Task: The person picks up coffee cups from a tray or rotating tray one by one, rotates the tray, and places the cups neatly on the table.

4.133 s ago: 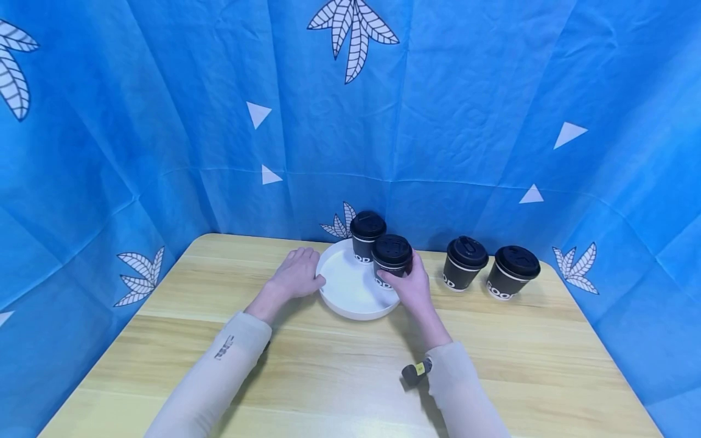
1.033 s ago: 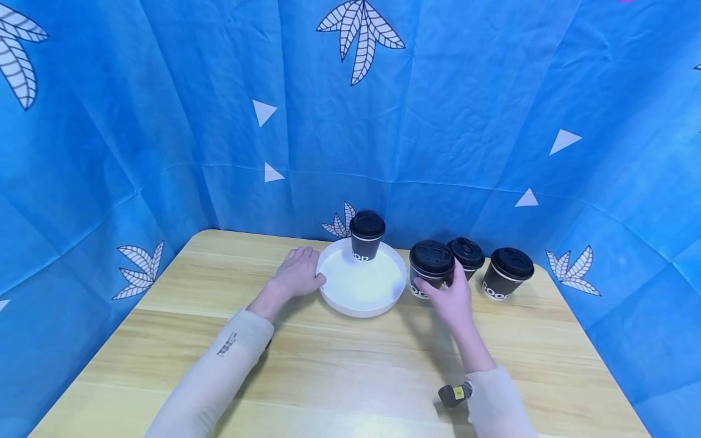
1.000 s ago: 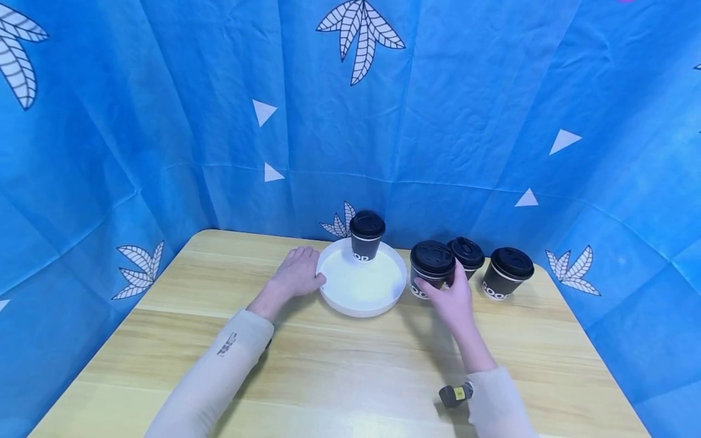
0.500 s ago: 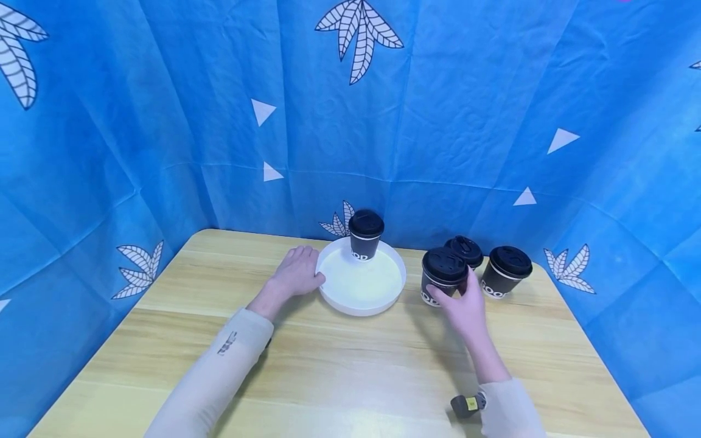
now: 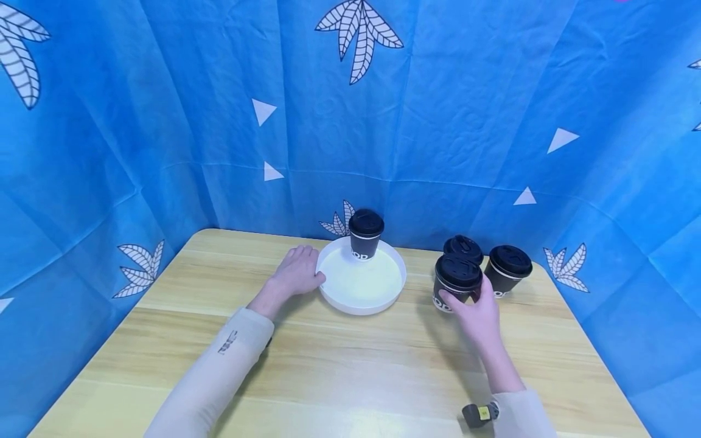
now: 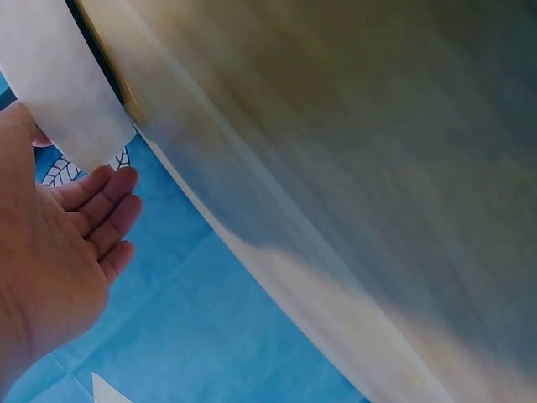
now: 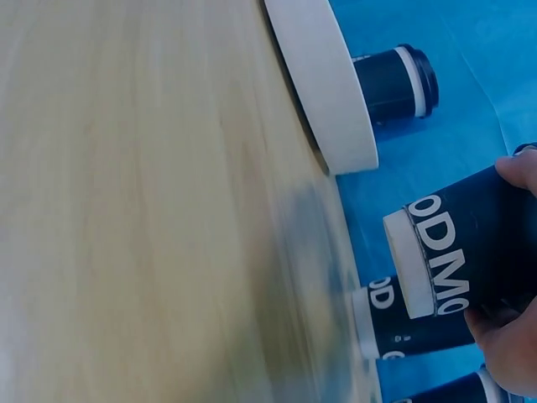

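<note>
In the head view, my left hand (image 5: 298, 272) is at the left edge of a round white tray (image 5: 361, 289). The left wrist view shows its thumb going behind the tray's wall (image 6: 67, 75) and curved fingertips against the near side, so it pinches the rim. My right hand (image 5: 479, 313) grips a black lidded paper coffee cup (image 5: 457, 277), thumb on the near side, other fingers mostly hidden. This cup (image 7: 470, 243) is upright and looks slightly raised off the table, just in front of another lidded cup (image 5: 464, 246). One more coffee cup (image 5: 366, 234) stands at the tray's back.
A further lidded cup (image 5: 506, 271) stands at the right, near the back edge of the wooden table (image 5: 339, 377). Blue curtain (image 5: 465, 109) with leaf and triangle prints hangs behind and on both sides. A small dark device (image 5: 479, 415) is at the right sleeve.
My right hand has carried the gripped cup off the tray, then rightward and slightly nearer, to the front of the standing cups. The left hand has stayed at the tray.
</note>
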Tool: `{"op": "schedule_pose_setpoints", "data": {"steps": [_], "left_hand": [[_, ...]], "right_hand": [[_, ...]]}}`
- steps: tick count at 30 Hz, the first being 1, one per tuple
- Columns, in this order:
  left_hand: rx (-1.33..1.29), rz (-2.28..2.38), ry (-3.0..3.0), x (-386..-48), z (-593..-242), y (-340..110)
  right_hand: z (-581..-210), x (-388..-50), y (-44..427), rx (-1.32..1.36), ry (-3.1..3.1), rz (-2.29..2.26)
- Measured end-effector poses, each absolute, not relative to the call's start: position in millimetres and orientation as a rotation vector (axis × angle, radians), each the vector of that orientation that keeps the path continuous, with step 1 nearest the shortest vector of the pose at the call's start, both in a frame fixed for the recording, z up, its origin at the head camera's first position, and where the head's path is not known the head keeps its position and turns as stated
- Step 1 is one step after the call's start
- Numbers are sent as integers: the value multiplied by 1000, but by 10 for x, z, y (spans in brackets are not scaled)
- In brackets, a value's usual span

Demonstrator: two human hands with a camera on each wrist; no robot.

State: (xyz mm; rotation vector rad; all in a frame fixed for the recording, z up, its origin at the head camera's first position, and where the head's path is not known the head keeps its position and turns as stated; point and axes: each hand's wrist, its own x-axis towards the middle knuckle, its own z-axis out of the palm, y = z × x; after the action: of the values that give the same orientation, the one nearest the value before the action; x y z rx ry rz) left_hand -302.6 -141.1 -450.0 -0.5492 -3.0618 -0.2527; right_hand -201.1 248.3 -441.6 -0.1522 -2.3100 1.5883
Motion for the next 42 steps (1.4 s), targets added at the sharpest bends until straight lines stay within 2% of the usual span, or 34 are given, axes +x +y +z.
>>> {"op": "schedule_pose_setpoints", "data": {"steps": [42], "left_hand": [[-549, -244, -3070, -3058, -4537, -1406]], "right_hand": [[-4485, -1708, 3216, -526, -2321, 1533]]}}
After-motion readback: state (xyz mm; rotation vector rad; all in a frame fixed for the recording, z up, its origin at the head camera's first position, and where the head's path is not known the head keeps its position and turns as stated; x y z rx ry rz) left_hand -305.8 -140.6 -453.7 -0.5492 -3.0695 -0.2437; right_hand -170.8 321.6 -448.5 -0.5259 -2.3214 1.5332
